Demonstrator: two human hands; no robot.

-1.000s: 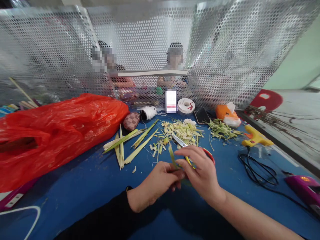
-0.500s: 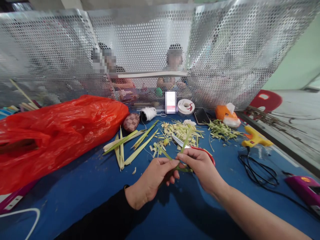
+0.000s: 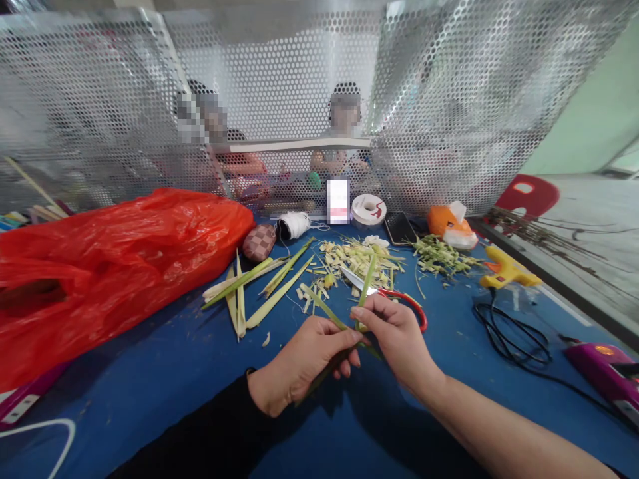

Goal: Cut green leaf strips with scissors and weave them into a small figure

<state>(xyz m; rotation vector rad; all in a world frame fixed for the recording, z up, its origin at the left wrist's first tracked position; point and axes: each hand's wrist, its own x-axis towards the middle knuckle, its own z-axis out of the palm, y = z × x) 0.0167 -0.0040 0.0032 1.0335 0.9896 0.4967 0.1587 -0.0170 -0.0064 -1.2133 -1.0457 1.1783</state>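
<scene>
Long green leaf strips (image 3: 327,307) cross between my two hands above the blue table. My left hand (image 3: 312,352) is closed on them, thumb pressed near the crossing, with a darker end running down under the palm. With thumb and forefinger, my right hand (image 3: 394,332) pinches an upright green strip (image 3: 368,283) just right of that crossing. Red-handled scissors (image 3: 407,303) lie open-bladed behind my right hand, their tip among the cut leaf scraps (image 3: 354,259). Whole pale leaves (image 3: 282,293) rest to the left. My fingers hide the exact fold.
A red plastic bag (image 3: 124,259) fills the left side. Along the back stand a white thread spool (image 3: 294,225), a ribbon roll (image 3: 368,210), a phone (image 3: 399,228) and a tissue pack (image 3: 452,229). A yellow glue gun (image 3: 509,269) trails its cord on the right. People sit behind the perforated screen (image 3: 284,80).
Both hands keep hold of the strips. My right hand has turned slightly, and the upright strip stands a little steeper. The darker end now shows below my left palm. The view has shifted slightly.
</scene>
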